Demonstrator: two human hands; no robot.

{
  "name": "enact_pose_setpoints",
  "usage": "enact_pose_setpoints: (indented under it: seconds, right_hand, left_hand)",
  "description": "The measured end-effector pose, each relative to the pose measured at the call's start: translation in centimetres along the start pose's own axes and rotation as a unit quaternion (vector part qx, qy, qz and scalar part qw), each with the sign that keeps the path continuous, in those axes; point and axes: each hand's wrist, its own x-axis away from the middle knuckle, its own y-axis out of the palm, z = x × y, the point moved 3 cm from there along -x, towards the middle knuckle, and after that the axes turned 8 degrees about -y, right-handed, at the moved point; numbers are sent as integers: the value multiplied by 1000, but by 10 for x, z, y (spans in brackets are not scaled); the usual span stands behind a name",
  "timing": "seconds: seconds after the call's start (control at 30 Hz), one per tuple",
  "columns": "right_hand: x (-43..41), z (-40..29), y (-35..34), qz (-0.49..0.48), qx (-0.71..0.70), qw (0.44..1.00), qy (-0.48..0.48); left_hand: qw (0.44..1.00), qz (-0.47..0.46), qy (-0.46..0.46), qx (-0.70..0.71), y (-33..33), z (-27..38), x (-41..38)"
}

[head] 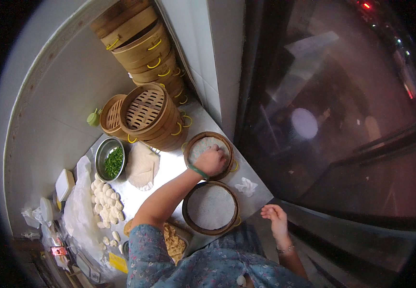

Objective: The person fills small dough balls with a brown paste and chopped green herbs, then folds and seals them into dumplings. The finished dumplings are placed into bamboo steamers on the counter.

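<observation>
My left hand (212, 161), a green bangle at its wrist, reaches into a small round bamboo steamer basket (231, 153) with a pale liner (201, 146) inside. Its fingers are curled down at the liner, and the palm side is hidden. Just nearer to me sits a second steamer basket (184, 211), its bottom covered by a whitish liner (211, 206). Off to the right, past the table edge, my right hand (275, 216) hangs in the air with bent fingers and nothing visible in it. A crumpled white tissue (246, 187) lies between that hand and the baskets.
Stacked bamboo steamers (150, 46) and a slatted steamer (145, 109) stand at the back. Leftward are a metal bowl (99, 169) of chopped greens (114, 162), pale cloths (141, 165), dough pieces (106, 205) and plastic sheeting (80, 212). A tray of filling (173, 243) sits near my body.
</observation>
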Motion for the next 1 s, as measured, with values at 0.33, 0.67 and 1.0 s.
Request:
enact_pose_setpoints:
  seconds: [0.33,0.67,1.0]
  right_hand:
    - [-8,-3,21,-55,-19,998,6]
    - [-11,4,27,-51,5,999,12]
    - [-2,15,34,-41,42,998,32]
  left_hand:
    - [995,53,28,-80,-14,-23,28]
    - [961,-13,-225,-158,-92,-176,113]
    - [915,-13,-369,-162,-62,-223,145]
